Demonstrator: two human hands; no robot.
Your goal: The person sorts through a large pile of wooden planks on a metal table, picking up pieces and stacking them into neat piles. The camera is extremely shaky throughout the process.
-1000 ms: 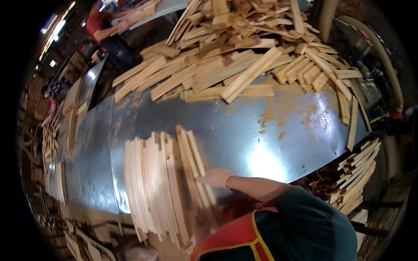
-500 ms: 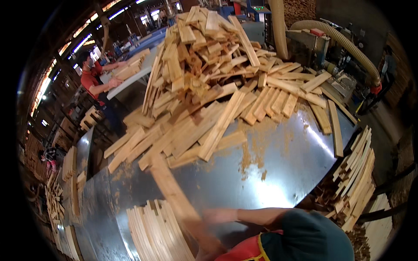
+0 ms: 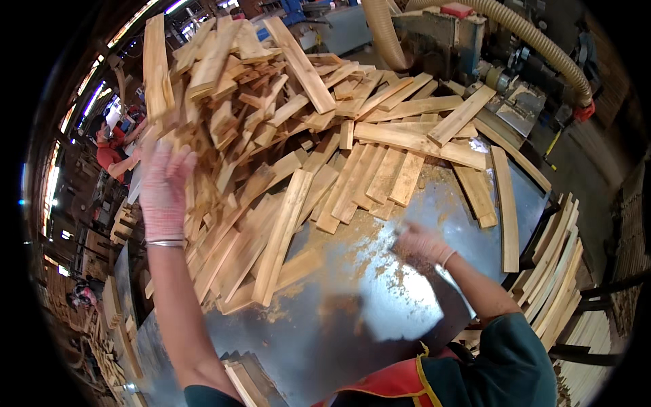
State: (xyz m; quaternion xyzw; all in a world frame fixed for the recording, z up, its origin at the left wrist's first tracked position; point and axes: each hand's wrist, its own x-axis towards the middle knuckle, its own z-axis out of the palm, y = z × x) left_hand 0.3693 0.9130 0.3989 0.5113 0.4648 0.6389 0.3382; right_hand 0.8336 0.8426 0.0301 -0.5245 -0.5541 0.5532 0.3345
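My left hand (image 3: 165, 190), in a pale reddish glove with a bracelet at the wrist, is raised at the left side of a heap of wooden boards (image 3: 285, 125). Its fingers stretch upward, apart though blurred. Just above the fingertips a wooden board (image 3: 157, 64) stands nearly upright; whether they touch is unclear. My right hand (image 3: 422, 245), gloved too, hovers over the sawdust-strewn metal table (image 3: 325, 339). Motion smears its fingers, and no board shows in it. Beside my left forearm lies a small stack of boards (image 3: 247, 380), partly hidden.
Bundled wood strips (image 3: 553, 254) stand past the table's right edge. A ribbed hose (image 3: 536, 30) curves over a machine (image 3: 441, 41) at the back right. At far left a person in red (image 3: 112, 152) works. Several loose boards (image 3: 383, 173) lie on the right of the heap.
The board that slanted down to my hands is no longer between them. My left hand has gone up to the heap's left side; my right has swung right. The view has shifted.
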